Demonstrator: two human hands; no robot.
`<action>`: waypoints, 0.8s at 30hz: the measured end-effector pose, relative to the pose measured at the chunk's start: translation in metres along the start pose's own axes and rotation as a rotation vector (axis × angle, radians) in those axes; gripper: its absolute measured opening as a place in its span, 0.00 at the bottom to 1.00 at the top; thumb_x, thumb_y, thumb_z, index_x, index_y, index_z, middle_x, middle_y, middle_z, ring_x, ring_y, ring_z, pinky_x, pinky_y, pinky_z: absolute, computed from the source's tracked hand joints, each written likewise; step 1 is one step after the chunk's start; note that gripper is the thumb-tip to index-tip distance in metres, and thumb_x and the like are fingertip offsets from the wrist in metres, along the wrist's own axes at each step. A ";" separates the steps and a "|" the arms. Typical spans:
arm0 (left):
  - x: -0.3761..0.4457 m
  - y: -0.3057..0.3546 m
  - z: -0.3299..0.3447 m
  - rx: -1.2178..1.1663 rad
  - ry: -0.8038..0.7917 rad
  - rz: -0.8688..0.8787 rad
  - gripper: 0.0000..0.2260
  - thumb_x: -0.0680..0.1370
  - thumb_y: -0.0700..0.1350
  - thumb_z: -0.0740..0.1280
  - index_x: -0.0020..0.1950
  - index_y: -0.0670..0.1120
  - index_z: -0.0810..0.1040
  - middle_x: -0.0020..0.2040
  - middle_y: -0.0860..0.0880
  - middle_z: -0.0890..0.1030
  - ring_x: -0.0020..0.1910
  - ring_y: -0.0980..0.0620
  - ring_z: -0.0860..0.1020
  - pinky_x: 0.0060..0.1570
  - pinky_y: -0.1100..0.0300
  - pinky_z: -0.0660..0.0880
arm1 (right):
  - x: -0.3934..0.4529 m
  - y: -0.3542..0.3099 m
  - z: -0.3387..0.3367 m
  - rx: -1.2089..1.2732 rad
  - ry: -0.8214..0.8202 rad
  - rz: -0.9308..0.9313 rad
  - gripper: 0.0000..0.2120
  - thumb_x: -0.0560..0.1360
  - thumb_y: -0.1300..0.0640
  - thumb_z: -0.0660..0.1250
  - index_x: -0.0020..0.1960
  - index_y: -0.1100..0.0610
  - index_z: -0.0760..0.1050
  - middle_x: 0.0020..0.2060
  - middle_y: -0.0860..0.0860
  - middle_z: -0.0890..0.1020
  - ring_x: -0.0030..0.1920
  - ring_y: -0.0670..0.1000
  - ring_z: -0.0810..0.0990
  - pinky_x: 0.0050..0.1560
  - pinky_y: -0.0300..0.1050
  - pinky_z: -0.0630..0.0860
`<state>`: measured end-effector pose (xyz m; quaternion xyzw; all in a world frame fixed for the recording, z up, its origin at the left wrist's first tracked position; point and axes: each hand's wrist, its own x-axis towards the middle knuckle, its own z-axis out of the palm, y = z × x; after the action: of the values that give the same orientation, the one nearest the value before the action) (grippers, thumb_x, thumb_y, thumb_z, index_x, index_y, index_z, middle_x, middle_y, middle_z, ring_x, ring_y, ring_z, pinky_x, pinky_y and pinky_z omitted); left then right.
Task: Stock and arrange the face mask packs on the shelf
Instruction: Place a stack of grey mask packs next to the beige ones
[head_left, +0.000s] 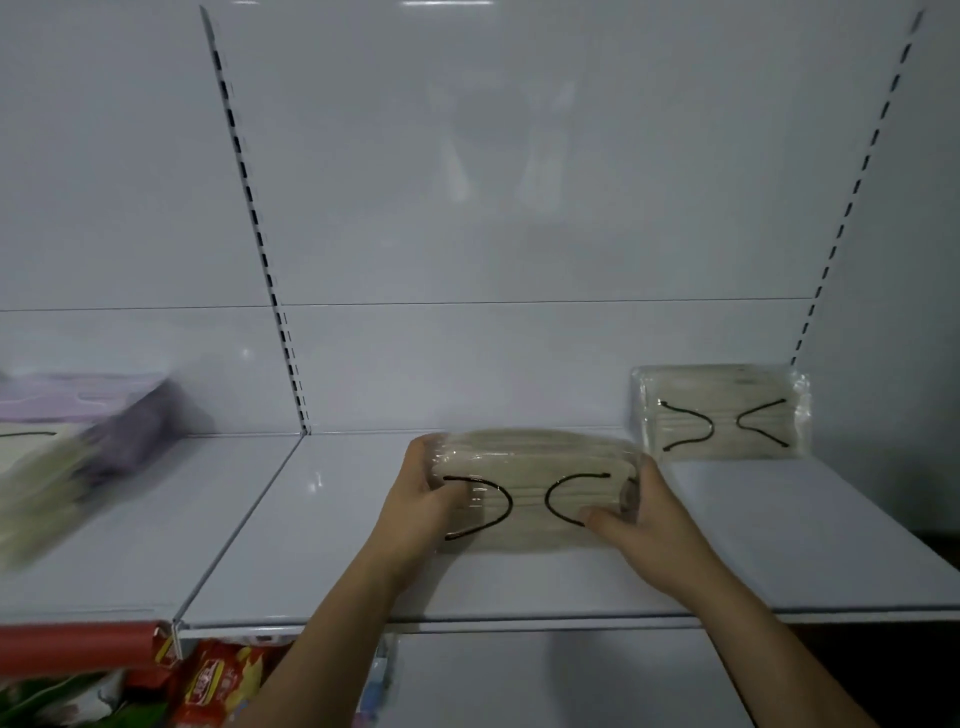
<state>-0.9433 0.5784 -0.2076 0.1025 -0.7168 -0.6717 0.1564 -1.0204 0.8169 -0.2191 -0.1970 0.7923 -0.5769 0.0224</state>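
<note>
We hold the beige mask pack (530, 493) on the shelf (779, 545), left hand (415, 499) and right hand (639, 519) fingers curled around its ends; next we should slide it beside the standing pack (722, 413)

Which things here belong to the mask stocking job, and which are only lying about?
Job: beige mask pack held by left hand and right hand; beige pack standing at the back; shelf.
Not job: snack bags below.
</note>
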 end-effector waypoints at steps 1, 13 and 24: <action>-0.001 -0.001 0.004 0.008 0.002 -0.007 0.22 0.75 0.35 0.66 0.60 0.60 0.74 0.46 0.51 0.83 0.45 0.52 0.82 0.42 0.59 0.77 | -0.003 0.001 -0.001 -0.017 0.006 0.004 0.30 0.73 0.60 0.75 0.70 0.46 0.66 0.53 0.51 0.81 0.56 0.48 0.81 0.63 0.49 0.77; -0.004 0.020 0.118 0.089 -0.142 0.104 0.21 0.75 0.39 0.65 0.64 0.57 0.71 0.54 0.55 0.82 0.54 0.57 0.80 0.57 0.55 0.78 | -0.036 0.004 -0.107 -0.099 0.357 -0.013 0.32 0.72 0.63 0.75 0.71 0.48 0.67 0.58 0.42 0.78 0.56 0.38 0.77 0.54 0.34 0.73; 0.056 0.043 0.242 0.248 -0.046 0.129 0.21 0.74 0.37 0.65 0.56 0.64 0.71 0.57 0.54 0.81 0.56 0.56 0.80 0.58 0.53 0.78 | 0.055 0.045 -0.215 -0.087 0.338 0.014 0.31 0.70 0.66 0.74 0.68 0.49 0.68 0.57 0.45 0.79 0.57 0.46 0.79 0.54 0.40 0.74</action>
<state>-1.0797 0.7867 -0.1720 0.0596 -0.8027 -0.5689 0.1689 -1.1403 1.0043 -0.1788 -0.0926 0.8104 -0.5668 -0.1159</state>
